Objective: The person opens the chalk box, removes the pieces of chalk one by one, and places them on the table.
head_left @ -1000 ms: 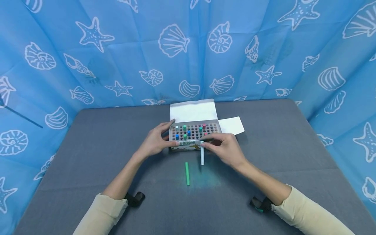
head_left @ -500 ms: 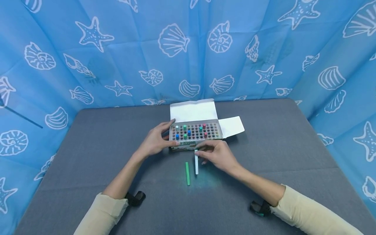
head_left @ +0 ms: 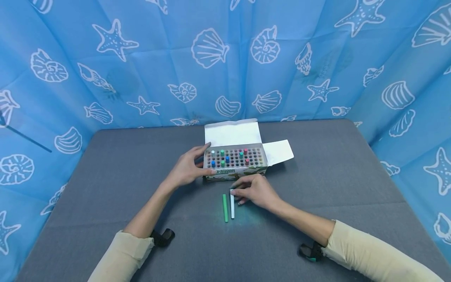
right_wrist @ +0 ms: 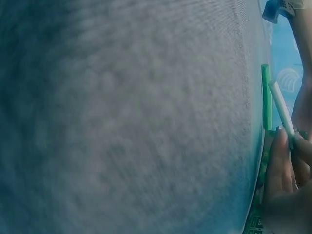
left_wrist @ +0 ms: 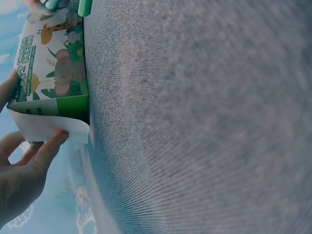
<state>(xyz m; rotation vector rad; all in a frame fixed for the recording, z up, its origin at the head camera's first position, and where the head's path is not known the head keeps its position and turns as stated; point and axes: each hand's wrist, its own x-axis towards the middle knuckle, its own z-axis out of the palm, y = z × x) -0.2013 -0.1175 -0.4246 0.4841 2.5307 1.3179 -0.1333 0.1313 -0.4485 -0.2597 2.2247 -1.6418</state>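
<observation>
In the head view my right hand (head_left: 258,191) pinches the upper end of a white chalk stick (head_left: 232,208). Just left of it a green chalk stick (head_left: 225,208) lies on the table, nearly parallel. Behind both stands an open chalk box (head_left: 243,172) with a holed tray, where several red, green, blue and white sticks poke up. My left hand (head_left: 184,169) grips the box's left end, thumb at the front edge. Up close in the left wrist view, fingers touch a white side flap (left_wrist: 44,127). Whether the white stick's lower end meets the table, I cannot tell.
The box's white lid (head_left: 232,134) stands open at the back, and another flap (head_left: 278,152) sticks out to the right. A grey cloth covers the table (head_left: 141,156). A blue curtain (head_left: 148,70) with shell prints hangs behind it.
My right hand has moved from the box's front edge toward me and left, bringing the white chalk stick beside the green one. My left hand has stayed on the box.
</observation>
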